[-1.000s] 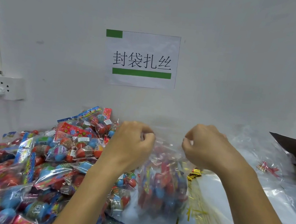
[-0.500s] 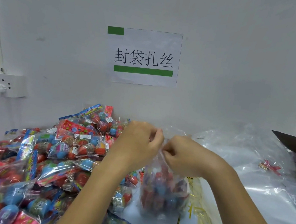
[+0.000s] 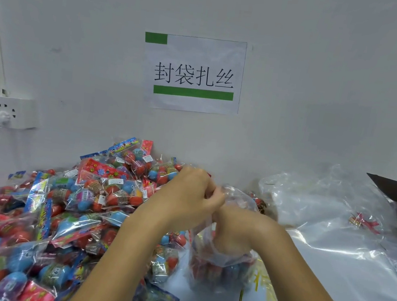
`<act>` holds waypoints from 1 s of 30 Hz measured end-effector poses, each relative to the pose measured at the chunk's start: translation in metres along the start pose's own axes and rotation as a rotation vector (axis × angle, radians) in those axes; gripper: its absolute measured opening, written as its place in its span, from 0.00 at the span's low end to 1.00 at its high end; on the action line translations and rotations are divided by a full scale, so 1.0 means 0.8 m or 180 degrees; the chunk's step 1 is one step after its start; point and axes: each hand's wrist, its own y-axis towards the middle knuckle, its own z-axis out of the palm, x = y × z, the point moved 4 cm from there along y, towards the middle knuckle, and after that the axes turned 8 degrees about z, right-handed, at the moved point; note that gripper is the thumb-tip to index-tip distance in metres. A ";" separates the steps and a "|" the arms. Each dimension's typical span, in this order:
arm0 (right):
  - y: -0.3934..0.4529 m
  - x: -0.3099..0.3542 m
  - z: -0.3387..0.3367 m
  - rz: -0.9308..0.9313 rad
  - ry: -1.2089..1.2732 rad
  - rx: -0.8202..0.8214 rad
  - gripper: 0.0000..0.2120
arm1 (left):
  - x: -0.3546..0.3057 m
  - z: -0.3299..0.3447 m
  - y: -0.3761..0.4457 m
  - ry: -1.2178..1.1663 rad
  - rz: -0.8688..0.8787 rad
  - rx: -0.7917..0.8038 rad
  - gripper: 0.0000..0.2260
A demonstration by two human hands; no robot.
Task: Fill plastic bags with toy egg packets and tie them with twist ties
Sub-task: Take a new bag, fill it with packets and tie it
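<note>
Both hands are on the bag [image 3: 221,267] now, which stands on the table [image 3: 340,290] just right of the heap of egg packets [image 3: 63,208], already loaded with red and blue eggs. The left hand [image 3: 189,199] is curled tight above the bag, fingers pinching the gathered film at its mouth; the right hand [image 3: 237,233] sits just below and against it, fingers wrapped round the neck of the bag with the clear film bunched over the knuckles. So that is 2 hands clamped on 1 bag, touching each other at the top of it. Whether a tie is already caught between the fingers cannot be told; the film hides it. The ties [image 3: 259,282], thin and yellow, lie scattered on the table just right of the bag, right against its base. By the look of it the filling is done and the closing is in hand. The bag should handle light but lumpy: thin, soft, slippery film over hard little eggs that shift about, so squeezing the belly gains nothing. The place to hold is the neck, just above the eggs, twisted snug so the film cannot slide loose. Let go with the lower hand too soon and the mouth may well spring open. Further right of the bag lies a spread of empty clear bags [image 3: 323,207], and on the wall above it a paper sign [image 3: 192,73].
</note>
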 end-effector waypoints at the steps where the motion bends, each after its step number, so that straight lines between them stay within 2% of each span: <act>1: 0.002 0.001 0.002 -0.0007 -0.0040 0.0010 0.22 | 0.000 0.000 0.000 0.0013 0.0001 0.0060 0.19; 2: 0.004 0.003 0.004 -0.0061 -0.0083 -0.0009 0.21 | 0.001 0.000 0.000 0.0040 -0.0003 0.0101 0.19; 5: 0.005 0.012 0.008 -0.0183 -0.0165 -0.0163 0.06 | 0.002 -0.001 -0.001 0.0139 -0.0005 0.0135 0.20; 6: 0.005 0.015 0.008 -0.0217 -0.0189 -0.0220 0.05 | 0.002 -0.002 -0.002 0.0161 -0.0007 0.0127 0.21; 10: 0.001 0.019 0.009 -0.0277 -0.0126 -0.0150 0.04 | 0.007 -0.003 -0.003 0.0100 -0.0085 0.0120 0.22; 16: 0.006 0.015 0.018 -0.0213 -0.0390 0.0316 0.10 | 0.001 -0.003 -0.002 0.0032 -0.0006 0.0027 0.23; 19: 0.006 0.012 0.019 -0.0208 -0.0409 0.0374 0.12 | 0.000 -0.006 -0.001 0.0036 -0.0033 -0.0089 0.23; 21: 0.009 0.010 0.016 -0.0218 -0.0332 0.0168 0.05 | 0.002 -0.008 -0.001 0.0032 -0.0076 -0.0160 0.21; 25: 0.005 0.005 -0.003 -0.0152 0.0316 -0.0426 0.16 | 0.008 -0.015 0.002 -0.0169 -0.0183 -0.0393 0.20; 30: 0.009 0.000 -0.008 -0.0102 0.0145 -0.0628 0.15 | 0.014 -0.019 0.001 -0.0113 -0.0126 -0.0462 0.22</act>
